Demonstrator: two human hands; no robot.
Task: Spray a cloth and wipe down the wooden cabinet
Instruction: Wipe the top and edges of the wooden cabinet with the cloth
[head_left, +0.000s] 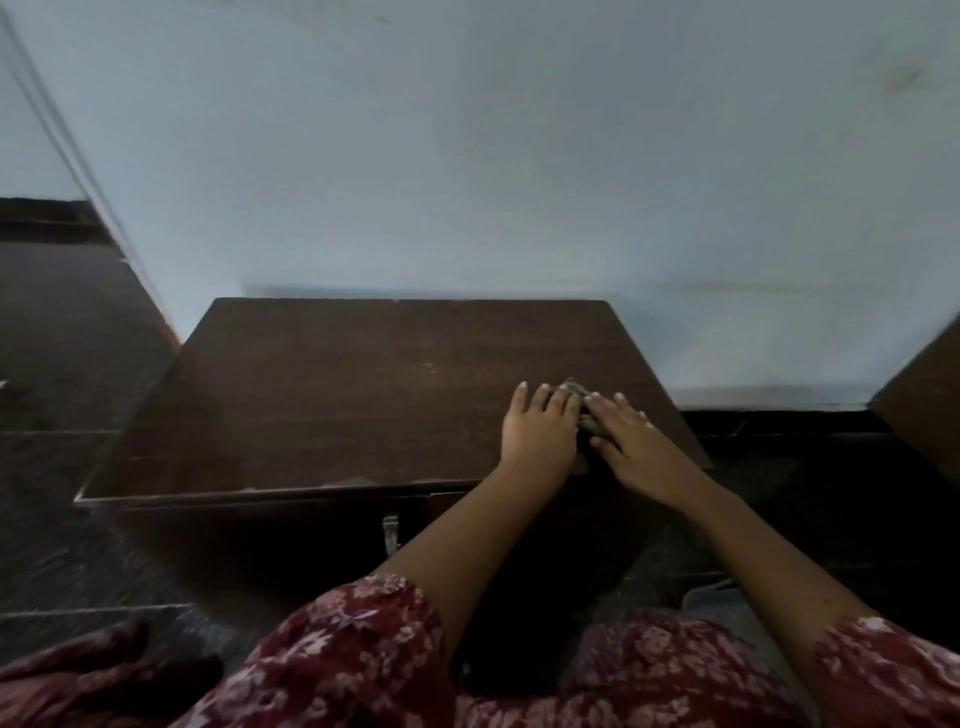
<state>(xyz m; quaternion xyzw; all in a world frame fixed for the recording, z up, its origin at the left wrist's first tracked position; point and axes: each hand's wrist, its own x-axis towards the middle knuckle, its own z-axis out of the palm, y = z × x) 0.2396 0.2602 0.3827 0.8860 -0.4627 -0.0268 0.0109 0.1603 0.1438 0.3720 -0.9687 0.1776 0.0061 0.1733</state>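
- The wooden cabinet (332, 395) stood against the pale wall (467, 156), and I looked down on its dark brown top.
- On the cabinet's front, below the top edge, hung a small metal latch (390, 531).
- My left hand (540, 431) lay flat on the right part of the cabinet top. Its fingers were spread out straight. They did not curl around anything. They just pressed down on the left side of the cloth.
- The cloth (584, 415) sat on the cabinet top near the right edge, squashed between and under my two hands. Only a little grey, crumpled bit showed.
- I think the cloth was soft and light. It would bunch up and slide easily on the smooth wood. I could not tell if it was wet.
- I think the best way to hold it was with flat palms on top, so it would not roll up while I rubbed.
- My right hand (631, 441) lay on the right side of the cloth, fingers straight and close together, pressing down and gripping nothing.
- The cabinet looked hard and heavy, so I think it would stay put when I pushed.
- I saw no words, names or labels anywhere.
- I saw no spray bottle.
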